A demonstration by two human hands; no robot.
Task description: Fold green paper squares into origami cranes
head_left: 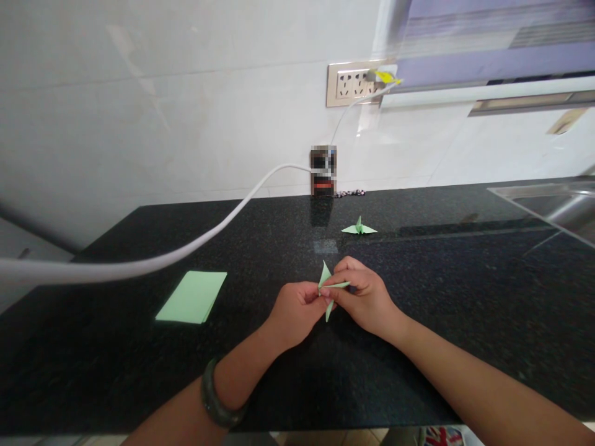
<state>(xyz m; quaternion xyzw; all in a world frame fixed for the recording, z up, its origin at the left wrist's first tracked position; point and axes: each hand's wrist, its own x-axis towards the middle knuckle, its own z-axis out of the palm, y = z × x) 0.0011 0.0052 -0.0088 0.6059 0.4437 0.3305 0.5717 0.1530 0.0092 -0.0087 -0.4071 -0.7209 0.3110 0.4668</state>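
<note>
Both my hands meet over the front middle of the dark counter, around a folded piece of pale green paper (326, 272) shaped like an origami crane. My left hand (297, 310) pinches it from the left between thumb and fingers. From the right, my right hand (367, 294) grips one of its narrow points between thumb and forefinger. Other points of the paper stick out above and below the fingers; its middle is partly hidden. Beyond my hands, a finished-looking green paper crane (359, 228) rests on the counter with its wings spread.
A stack of green paper sheets (193, 297) lies to the left on the black counter (116, 365). A phone-like device (323, 173) leans on the wall, with a white cable (223, 223) crossing the left side. A sink (567, 207) is at far right, a socket panel (346, 83) above.
</note>
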